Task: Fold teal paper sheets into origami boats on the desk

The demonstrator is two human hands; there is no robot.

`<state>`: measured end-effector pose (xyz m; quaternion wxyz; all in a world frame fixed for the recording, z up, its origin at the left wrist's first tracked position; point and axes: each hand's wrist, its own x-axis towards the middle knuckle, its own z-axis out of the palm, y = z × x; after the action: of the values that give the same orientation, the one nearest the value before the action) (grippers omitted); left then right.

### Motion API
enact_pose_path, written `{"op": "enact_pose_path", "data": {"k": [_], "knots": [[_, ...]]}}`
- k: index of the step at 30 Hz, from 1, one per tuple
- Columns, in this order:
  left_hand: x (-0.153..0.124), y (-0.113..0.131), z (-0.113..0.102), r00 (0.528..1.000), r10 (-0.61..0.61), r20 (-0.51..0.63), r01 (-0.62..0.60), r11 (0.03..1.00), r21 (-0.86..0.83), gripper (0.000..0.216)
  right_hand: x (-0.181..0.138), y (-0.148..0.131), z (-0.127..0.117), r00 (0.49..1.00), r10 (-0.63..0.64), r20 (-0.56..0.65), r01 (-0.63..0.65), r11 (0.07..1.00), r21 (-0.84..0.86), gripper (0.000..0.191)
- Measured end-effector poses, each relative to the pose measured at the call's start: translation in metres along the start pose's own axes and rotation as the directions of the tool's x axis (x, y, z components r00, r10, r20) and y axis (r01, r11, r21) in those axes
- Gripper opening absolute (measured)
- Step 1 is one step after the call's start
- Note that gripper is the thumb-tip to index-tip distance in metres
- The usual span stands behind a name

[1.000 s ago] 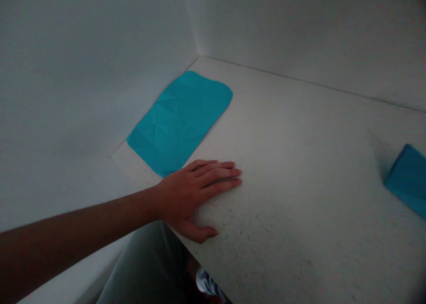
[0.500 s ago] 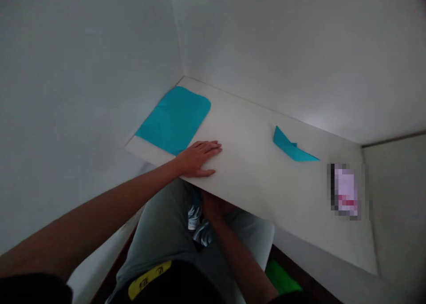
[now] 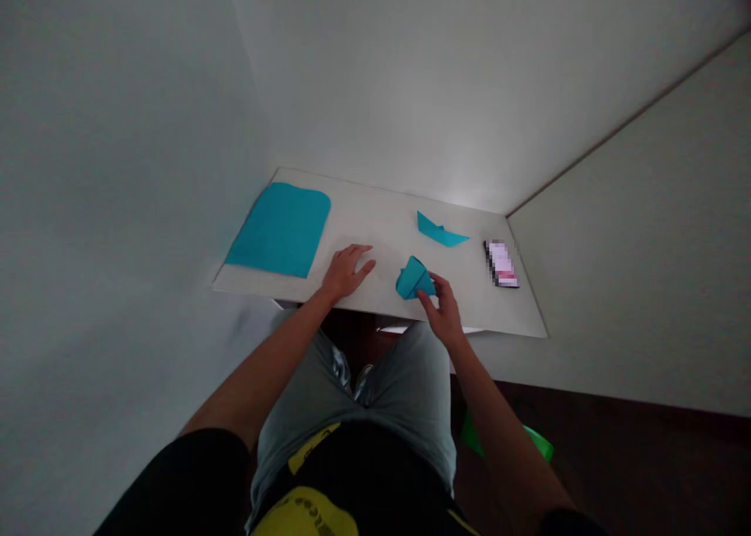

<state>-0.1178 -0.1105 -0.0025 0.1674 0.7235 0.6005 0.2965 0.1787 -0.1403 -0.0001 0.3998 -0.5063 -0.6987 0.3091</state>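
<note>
My left hand (image 3: 347, 270) lies flat and open on the white table (image 3: 375, 227), fingers stretched toward the far side. My right hand (image 3: 441, 307) pinches a folded turquoise paper piece (image 3: 414, 278) near the table's front edge. A flat turquoise sheet (image 3: 280, 228) lies at the table's left end, just left of my left hand. A folded turquoise paper boat (image 3: 439, 229) sits farther back, beyond the piece in my right hand.
A phone (image 3: 501, 263), its screen pixelated, lies at the table's right end. White walls close in on the left, back and right. My legs in grey shorts are under the table; a green object (image 3: 533, 444) sits on the dark floor.
The view has pulled back and widened. My right hand has come up from under the table and now holds a folded turquoise piece on it. My left hand stays flat.
</note>
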Motion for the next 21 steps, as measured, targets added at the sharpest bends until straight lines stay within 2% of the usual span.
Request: {"op": "enact_pose_path", "data": {"k": [2, 4, 8, 13, 15, 19, 21], "knots": [[0.003, 0.01, 0.008, 1.0, -0.009, -0.03, 0.009, 1.0, -0.013, 0.047, 0.036, 0.01, 0.005, 0.999, 0.036, -0.014, -0.036, 0.999, 0.025, 0.054], [0.004, 0.016, 0.012, 1.0, 0.028, -0.004, -0.028, 0.999, 0.015, 0.053, 0.056, 0.022, 0.012, 0.994, 0.11, -0.018, -0.109, 0.993, 0.05, 0.057], [0.003, 0.022, 0.015, 0.99, 0.116, 0.073, -0.119, 0.992, 0.037, 0.062, 0.063, 0.035, 0.023, 0.995, 0.1, 0.01, -0.1, 0.995, 0.001, 0.052], [0.004, 0.034, 0.026, 0.988, 0.135, 0.082, -0.132, 0.99, -0.042, 0.072, 0.064, 0.033, 0.026, 0.999, 0.028, 0.035, -0.027, 0.999, -0.021, 0.039], [0.005, 0.038, 0.031, 0.99, 0.123, 0.068, -0.118, 0.99, -0.072, 0.066, 0.066, 0.033, 0.026, 1.0, -0.006, 0.025, 0.006, 1.0, -0.002, 0.037], [0.009, 0.037, 0.038, 0.997, 0.077, 0.009, -0.076, 0.992, -0.103, 0.031, 0.067, 0.034, 0.026, 0.997, -0.081, -0.002, 0.081, 0.997, -0.004, 0.032], [0.009, 0.033, 0.041, 0.997, 0.071, -0.021, -0.073, 0.988, -0.138, 0.023, 0.067, 0.035, 0.026, 0.993, -0.12, -0.003, 0.12, 0.993, -0.022, 0.029]]}}
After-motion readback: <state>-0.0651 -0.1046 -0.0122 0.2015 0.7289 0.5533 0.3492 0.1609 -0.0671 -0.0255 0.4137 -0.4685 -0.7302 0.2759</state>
